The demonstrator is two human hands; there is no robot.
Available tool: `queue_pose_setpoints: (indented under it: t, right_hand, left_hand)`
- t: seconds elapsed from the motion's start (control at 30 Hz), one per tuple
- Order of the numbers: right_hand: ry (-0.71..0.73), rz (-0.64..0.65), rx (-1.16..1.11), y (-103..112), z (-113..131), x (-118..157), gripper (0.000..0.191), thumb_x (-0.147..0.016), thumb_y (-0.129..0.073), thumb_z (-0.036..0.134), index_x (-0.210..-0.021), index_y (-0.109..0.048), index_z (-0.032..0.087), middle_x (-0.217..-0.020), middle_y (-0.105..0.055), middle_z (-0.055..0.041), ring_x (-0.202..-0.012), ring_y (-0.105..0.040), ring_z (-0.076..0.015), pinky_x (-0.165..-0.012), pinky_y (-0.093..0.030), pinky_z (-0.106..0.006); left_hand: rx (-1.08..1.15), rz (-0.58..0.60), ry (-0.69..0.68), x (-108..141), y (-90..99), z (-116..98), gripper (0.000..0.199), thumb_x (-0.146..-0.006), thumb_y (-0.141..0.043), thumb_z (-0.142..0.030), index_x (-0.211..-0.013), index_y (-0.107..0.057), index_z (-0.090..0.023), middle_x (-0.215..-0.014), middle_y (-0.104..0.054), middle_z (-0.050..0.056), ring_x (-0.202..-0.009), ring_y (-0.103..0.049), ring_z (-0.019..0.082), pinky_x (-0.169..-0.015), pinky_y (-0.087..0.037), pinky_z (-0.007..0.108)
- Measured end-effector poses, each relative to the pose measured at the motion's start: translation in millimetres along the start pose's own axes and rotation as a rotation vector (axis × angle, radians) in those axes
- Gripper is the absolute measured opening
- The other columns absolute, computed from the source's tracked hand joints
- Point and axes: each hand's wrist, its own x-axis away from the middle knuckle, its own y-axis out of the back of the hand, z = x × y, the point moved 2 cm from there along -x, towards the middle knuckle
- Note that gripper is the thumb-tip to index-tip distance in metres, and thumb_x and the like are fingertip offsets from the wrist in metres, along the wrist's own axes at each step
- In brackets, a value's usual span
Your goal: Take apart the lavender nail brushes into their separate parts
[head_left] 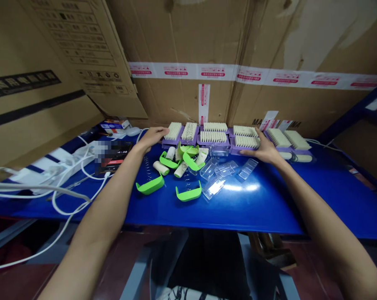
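Note:
A row of purple trays (214,152) holding cream-coloured, ridged pieces (213,136) stands along the back of the blue table. At the row's left end, my left hand (152,138) has its fingertips against the outermost tray. My right hand (263,148) spans the right side of a tray nearer the middle, thumb in front and fingers behind. Between my arms lie several bright green U-shaped plastic frames (189,194), small pale rolls (161,168) and clear plastic covers (214,186). Two thin coiled springs seem to lie by the green frames.
Cardboard walls (188,37) enclose the blue table (245,210) at the back and left. On the left are a white power strip (66,164), loose white cables (82,204), a phone (118,155) and a small box (115,124). More purple trays (296,151) stand beyond my right hand.

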Motion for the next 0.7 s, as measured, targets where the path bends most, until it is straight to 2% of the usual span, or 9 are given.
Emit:
queue_pose_setpoints:
  t: [0.07,0.13,0.2,0.27,0.37,0.4,0.47,0.53,0.7]
  right_hand:
    - [0.027,0.018,-0.012,7,5,4,0.164,-0.057,-0.097,0.082,-0.183,-0.020,0.012,-0.188,-0.030,-0.0267,-0.173,-0.032,-0.0541,-0.142,-0.028,-0.068]
    - [0.031,-0.010,0.021,23,11,10,0.152,-0.067,-0.095,0.077,-0.183,-0.022,0.012,-0.187,-0.033,-0.0263,-0.174,-0.035,-0.0482,-0.140,-0.035,-0.059]
    - [-0.083,-0.158,0.139,44,15,17,0.110,-0.094,-0.075,0.071,-0.178,-0.036,0.013,-0.174,-0.054,-0.0274,-0.162,-0.054,-0.0431,-0.129,-0.048,-0.053]
    - [-0.264,-0.311,0.301,60,15,25,0.074,-0.112,-0.049,0.060,-0.164,-0.057,0.008,-0.155,-0.068,-0.0338,-0.147,-0.065,-0.0477,-0.115,-0.052,-0.059]
    - [-0.380,-0.290,0.551,61,6,33,0.069,-0.109,-0.061,0.050,-0.151,-0.065,-0.006,-0.148,-0.063,-0.0478,-0.149,-0.055,-0.0579,-0.105,-0.048,-0.061]
    - [-0.391,-0.265,0.645,57,2,34,0.071,-0.107,-0.067,0.050,-0.150,-0.065,-0.007,-0.147,-0.062,-0.0488,-0.150,-0.053,-0.0570,-0.103,-0.047,-0.059]
    - [-0.385,-0.250,0.790,48,-5,34,0.075,-0.104,-0.075,0.053,-0.149,-0.065,-0.006,-0.146,-0.062,-0.0474,-0.149,-0.053,-0.0532,-0.100,-0.045,-0.054]
    - [-0.367,-0.250,0.837,42,-9,33,0.081,-0.101,-0.080,0.058,-0.150,-0.063,-0.004,-0.147,-0.061,-0.0466,-0.149,-0.054,-0.0529,-0.100,-0.043,-0.053]
    - [-0.435,-0.143,0.856,42,-8,31,0.084,-0.100,-0.079,0.063,-0.157,-0.056,0.005,-0.147,-0.063,-0.0460,-0.145,-0.060,-0.0544,-0.101,-0.040,-0.055]
  left_hand:
    - [-0.019,-0.008,0.001,1,-1.8,0,0.057,-0.077,-0.091,-0.069,-0.095,-0.084,-0.016,-0.099,-0.084,0.010,-0.090,-0.070,0.024,-0.072,-0.052,0.027]
    - [-0.045,-0.023,0.002,0,-2.8,-1,0.051,-0.086,-0.084,-0.065,-0.093,-0.082,-0.014,-0.096,-0.084,0.011,-0.087,-0.071,0.024,-0.071,-0.053,0.029]
    - [-0.079,-0.069,-0.011,0,-1.4,-6,0.044,-0.096,-0.075,-0.057,-0.094,-0.081,-0.014,-0.095,-0.083,0.012,-0.087,-0.072,0.025,-0.074,-0.056,0.031]
    - [-0.121,-0.158,-0.047,3,2.9,-17,0.032,-0.101,-0.071,-0.045,-0.098,-0.081,-0.014,-0.102,-0.083,0.012,-0.096,-0.074,0.026,-0.085,-0.059,0.034]
    - [-0.213,-0.330,-0.227,17,8.4,-44,0.015,-0.102,-0.071,-0.031,-0.108,-0.080,-0.020,-0.122,-0.082,0.009,-0.120,-0.072,0.025,-0.114,-0.053,0.035]
    - [-0.284,-0.410,-0.389,26,7.9,-56,0.017,-0.105,-0.068,-0.032,-0.107,-0.080,-0.021,-0.120,-0.081,0.009,-0.120,-0.072,0.026,-0.116,-0.052,0.038]
    - [-0.372,-0.470,-0.644,44,0.4,-75,0.028,-0.114,-0.057,-0.040,-0.106,-0.078,-0.023,-0.115,-0.079,0.009,-0.115,-0.074,0.027,-0.112,-0.055,0.041]
    - [-0.445,-0.476,-0.812,62,-11.8,-86,0.035,-0.118,-0.050,-0.048,-0.108,-0.074,-0.024,-0.112,-0.077,0.009,-0.115,-0.074,0.028,-0.111,-0.056,0.044]
    - [-0.611,-0.440,-1.006,87,-35.7,-90,0.039,-0.119,-0.043,-0.051,-0.107,-0.069,-0.025,-0.106,-0.075,0.011,-0.119,-0.074,0.029,-0.104,-0.059,0.045]
